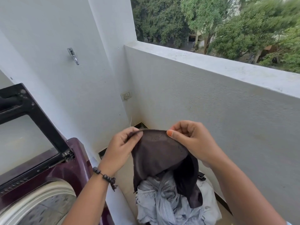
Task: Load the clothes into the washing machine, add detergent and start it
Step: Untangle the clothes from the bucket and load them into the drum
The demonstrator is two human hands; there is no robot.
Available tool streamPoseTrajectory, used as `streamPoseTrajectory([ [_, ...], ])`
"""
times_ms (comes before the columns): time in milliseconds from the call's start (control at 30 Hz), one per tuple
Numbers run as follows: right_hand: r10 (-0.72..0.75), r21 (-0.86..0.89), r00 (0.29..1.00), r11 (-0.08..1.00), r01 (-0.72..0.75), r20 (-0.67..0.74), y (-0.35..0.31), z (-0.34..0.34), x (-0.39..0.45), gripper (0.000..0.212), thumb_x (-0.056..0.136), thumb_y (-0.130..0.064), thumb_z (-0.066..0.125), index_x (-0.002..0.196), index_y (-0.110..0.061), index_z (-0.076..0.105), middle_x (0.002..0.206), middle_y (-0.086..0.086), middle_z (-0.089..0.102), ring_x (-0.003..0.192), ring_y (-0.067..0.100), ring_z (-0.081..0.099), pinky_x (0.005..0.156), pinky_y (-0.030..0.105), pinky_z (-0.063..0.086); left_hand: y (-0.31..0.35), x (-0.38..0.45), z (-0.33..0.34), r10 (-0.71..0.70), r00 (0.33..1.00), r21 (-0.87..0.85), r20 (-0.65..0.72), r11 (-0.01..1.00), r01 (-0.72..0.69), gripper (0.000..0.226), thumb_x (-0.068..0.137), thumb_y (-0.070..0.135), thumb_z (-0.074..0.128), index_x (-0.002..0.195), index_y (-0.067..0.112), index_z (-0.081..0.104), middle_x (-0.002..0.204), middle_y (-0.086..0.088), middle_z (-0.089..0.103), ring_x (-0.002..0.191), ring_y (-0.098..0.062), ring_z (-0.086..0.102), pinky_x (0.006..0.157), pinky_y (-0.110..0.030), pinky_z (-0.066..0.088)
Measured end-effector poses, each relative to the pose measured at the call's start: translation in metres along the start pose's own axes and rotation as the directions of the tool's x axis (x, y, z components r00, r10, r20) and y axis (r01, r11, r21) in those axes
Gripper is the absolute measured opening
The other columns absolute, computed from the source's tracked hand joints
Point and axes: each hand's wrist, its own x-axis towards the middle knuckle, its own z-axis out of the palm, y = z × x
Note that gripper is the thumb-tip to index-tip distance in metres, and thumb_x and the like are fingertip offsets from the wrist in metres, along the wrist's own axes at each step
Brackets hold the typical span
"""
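Left hand (121, 147) & right hand (193, 140) each pinch the dark brown garment (159, 153) by its top edge, fingers clamped on cloth, probably to spread it. It hangs above the pale laundry pile (172, 203), w/ the open washing machine (40, 197) just left, handy for loading.

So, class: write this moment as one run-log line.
step: loading clothes | left hand: pinches brown garment | right hand: pinches same garment | pale clothes pile: below | washing machine: lid raised, at left

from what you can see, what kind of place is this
Likely an upper-floor balcony used for laundry: a washing machine with its lid up, a pile of clothes, and a white parapet wall overlooking trees.
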Motion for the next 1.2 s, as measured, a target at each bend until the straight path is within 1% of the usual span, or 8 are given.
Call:
streamPoseTrajectory([
  [100, -0.001, 0.008, 0.992, 1.000, 0.000, 0.123, 0.005, 0.003, -0.003, 0.037, 0.074, -0.044, 0.080, 0.078, -0.008, 0.071, 0.065, 0.020, 0.060, 0.063, 0.020, 0.048, 0.061, 0.036, 0.037, 0.015, -0.001, 0.012, -0.101, 0.988, -0.286, -0.117, 0.956, 0.064, 0.022, 0.084, 0.036, 0.055, 0.080, 0.021, 0.071, 0.076, 0.005, 0.072, 0.074, -0.006, 0.066, 0.069, -0.023, 0.053],
  [267, 0.146, -0.310, 0.926, 0.950, -0.033, 0.348, 0.030, 0.004, -0.006, 0.048, 0.069, -0.046, 0.080, 0.080, -0.002, 0.067, 0.070, 0.001, 0.050, 0.064, 0.013, 0.046, 0.063, 0.032, 0.037, 0.039, 0.005, 0.012, -0.081, 0.959, -0.380, -0.270, 0.924, -0.028, 0.025, 0.099, 0.024, 0.047, 0.078, 0.018, 0.060, 0.066, 0.009, 0.065, 0.066, -0.004, 0.063, 0.067, -0.022, 0.052],
  [400, 0.267, -0.356, 0.908, 0.923, -0.145, 0.322, 0.054, -0.004, -0.009, 0.027, 0.077, -0.039, 0.079, 0.090, -0.016, 0.072, 0.095, 0.004, 0.071, 0.084, 0.014, 0.068, 0.086, 0.038, 0.054, 0.045, 0.004, 0.007, -0.109, 0.942, -0.478, -0.318, 0.877, -0.060, 0.028, 0.101, 0.022, 0.045, 0.077, 0.015, 0.056, 0.058, 0.009, 0.065, 0.056, -0.002, 0.063, 0.054, -0.017, 0.053],
  [533, 0.310, -0.387, 0.914, 0.901, -0.195, 0.262, 0.074, -0.013, -0.008, 0.015, 0.088, -0.023, 0.071, 0.078, -0.018, 0.061, 0.074, 0.003, 0.064, 0.067, 0.017, 0.057, 0.071, 0.037, 0.048, 0.045, 0.004, -0.001, -0.170, 0.919, -0.575, -0.356, 0.815, -0.072, 0.025, 0.101, 0.023, 0.046, 0.080, 0.016, 0.057, 0.060, 0.008, 0.067, 0.058, -0.003, 0.066, 0.055, -0.019, 0.055],
  [700, 0.357, -0.390, 0.922, 0.878, -0.277, 0.149, 0.112, -0.025, -0.012, 0.008, 0.093, -0.016, 0.062, 0.089, -0.014, 0.068, 0.091, 0.010, 0.074, 0.086, 0.027, 0.069, 0.090, 0.054, 0.051, 0.041, 0.005, -0.016, -0.207, 0.892, -0.653, -0.401, 0.748, -0.120, 0.022, 0.102, 0.027, 0.047, 0.087, 0.017, 0.060, 0.068, 0.006, 0.069, 0.065, -0.005, 0.067, 0.061, -0.022, 0.056],
  [867, 0.191, -0.019, 0.980, 0.982, -0.190, 0.058, 0.082, -0.013, -0.012, 0.067, 0.081, -0.061, 0.065, 0.087, 0.005, 0.059, 0.077, 0.010, 0.060, 0.073, 0.020, 0.053, 0.066, 0.039, 0.041, 0.036, 0.002, -0.018, -0.133, 0.936, -0.594, -0.327, 0.799, -0.094, 0.022, 0.087, 0.038, 0.056, 0.090, 0.016, 0.060, 0.074, 0.007, 0.072, 0.072, -0.004, 0.069, 0.064, -0.019, 0.056],
  [1033, 0.044, 0.192, 0.988, 0.979, -0.073, 0.151, 0.022, 0.014, -0.009, 0.022, 0.095, -0.017, 0.056, 0.081, -0.015, 0.072, 0.076, 0.002, 0.066, 0.072, 0.013, 0.059, 0.063, 0.022, 0.046, 0.015, -0.005, 0.006, -0.102, 0.986, -0.321, -0.131, 0.946, 0.055, 0.044, 0.076, 0.050, 0.075, 0.101, 0.017, 0.063, 0.100, -0.012, 0.073, 0.094, -0.027, 0.070, 0.083, -0.039, 0.057],
  [1200, -0.121, 0.185, 0.950, 0.980, 0.069, 0.288, -0.018, 0.029, -0.006, 0.017, 0.097, -0.007, 0.055, 0.095, 0.002, 0.069, 0.081, 0.006, 0.064, 0.080, 0.010, 0.057, 0.074, 0.022, 0.047, 0.010, -0.012, 0.026, -0.035, 0.983, -0.173, 0.182, 0.983, 0.067, 0.076, 0.064, 0.038, 0.083, 0.126, 0.013, 0.047, 0.121, -0.002, 0.065, 0.112, -0.008, 0.064, 0.087, -0.019, 0.051],
])
